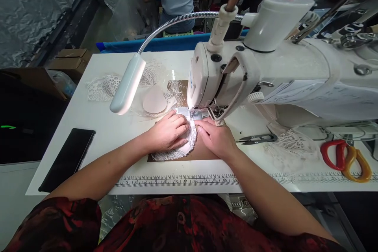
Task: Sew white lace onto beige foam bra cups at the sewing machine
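Note:
A white lace-covered fabric piece [189, 147] with a curved edge lies under the needle area of the white sewing machine [203, 75]. My left hand [169, 130] rests on top of this piece, palm down, its fingers spread over the fabric. On the other side, my right hand [217, 138] holds the curved edge between thumb and forefinger, close to the presser foot. Its remaining fingers are partly hidden by the machine. Beneath the fabric is a brown plate [208, 153] on the table.
Lace pieces [103, 86] and a beige round pad [154, 99] lie behind my left hand, below a lamp [128, 84]. A black phone [67, 159] lies left. Right are thread snips [258, 138], more lace [291, 145] and scissors [357, 163]. A ruler strip [177, 181] lines the front.

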`<state>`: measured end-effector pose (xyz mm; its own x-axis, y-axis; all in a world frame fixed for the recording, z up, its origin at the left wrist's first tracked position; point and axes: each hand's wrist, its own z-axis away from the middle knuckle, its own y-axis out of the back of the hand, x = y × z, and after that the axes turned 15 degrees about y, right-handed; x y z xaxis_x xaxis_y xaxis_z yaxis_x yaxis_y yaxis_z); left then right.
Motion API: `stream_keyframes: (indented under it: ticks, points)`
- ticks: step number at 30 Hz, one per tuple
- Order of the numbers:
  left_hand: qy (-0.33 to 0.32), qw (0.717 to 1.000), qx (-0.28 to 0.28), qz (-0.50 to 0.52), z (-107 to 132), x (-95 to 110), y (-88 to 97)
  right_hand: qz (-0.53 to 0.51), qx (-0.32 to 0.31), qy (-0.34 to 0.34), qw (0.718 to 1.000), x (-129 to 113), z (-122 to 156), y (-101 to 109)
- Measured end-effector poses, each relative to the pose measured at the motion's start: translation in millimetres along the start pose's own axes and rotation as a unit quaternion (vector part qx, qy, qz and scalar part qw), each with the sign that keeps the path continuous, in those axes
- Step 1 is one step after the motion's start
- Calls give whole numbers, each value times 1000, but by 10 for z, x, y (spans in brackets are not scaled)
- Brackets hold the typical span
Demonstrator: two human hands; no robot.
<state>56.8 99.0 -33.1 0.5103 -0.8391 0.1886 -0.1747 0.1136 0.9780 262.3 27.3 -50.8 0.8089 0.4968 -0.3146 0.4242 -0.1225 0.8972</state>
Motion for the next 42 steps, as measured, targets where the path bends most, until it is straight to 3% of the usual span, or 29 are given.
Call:
stream_keyframes:
  ticks: [8, 21, 25, 36, 42]
  points:
    - [-13, 999, 24, 17, -4, -33, -26, 28, -49, 34, 998, -31, 19, 3]
    - [4, 999, 40, 6, -15, -251, -31, 51, -94, -6, 994, -58, -83, 29]
    - [15, 999, 40, -12, -35, -212, 2, 53, -77, -3, 996, -48, -84, 15]
    - [-43, 998, 25, 27, -37, -85, -2, 42, -41, -35, 998, -26, -63, -9]
    - [-42, 998, 20, 39, -20, -82, -23, 32, -67, -8, 997, -43, -44, 20]
